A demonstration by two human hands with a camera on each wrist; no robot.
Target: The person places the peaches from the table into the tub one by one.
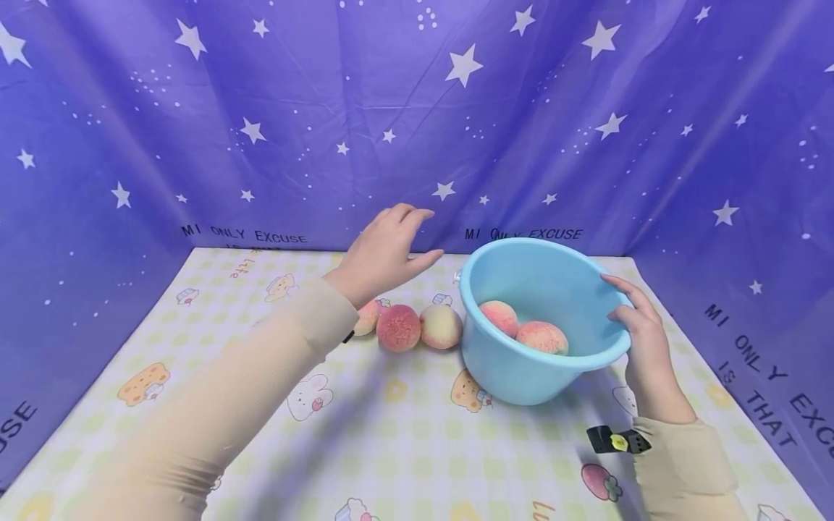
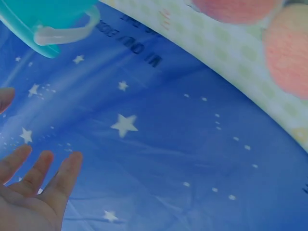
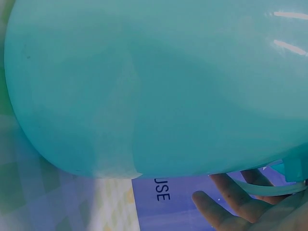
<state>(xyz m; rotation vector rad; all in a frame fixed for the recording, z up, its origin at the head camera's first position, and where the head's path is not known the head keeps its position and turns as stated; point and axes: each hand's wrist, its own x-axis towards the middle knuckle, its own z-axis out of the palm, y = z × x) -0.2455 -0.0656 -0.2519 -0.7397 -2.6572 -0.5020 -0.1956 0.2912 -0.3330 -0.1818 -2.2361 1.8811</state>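
Note:
A light blue bucket (image 1: 537,376) tilts a little toward the near side on the table, with two peaches (image 1: 542,337) inside. On its right side my right hand (image 1: 645,347) grips the rim; in the right wrist view the bucket wall (image 3: 144,86) hides part of the fingers. To the left of the bucket, a row of three peaches (image 1: 399,328) lies on the cloth, the leftmost partly covered by my left wrist. Above and behind that row hovers my left hand (image 1: 384,250), holding nothing, its fingers spread in the left wrist view.
A checked tablecloth (image 1: 417,449) with cartoon prints covers the table. Purple star-patterned curtain (image 1: 391,94) hangs along the back and both sides. The bucket's white handle (image 2: 67,34) shows in the left wrist view. A black strap (image 1: 617,440) sits at my right wrist.

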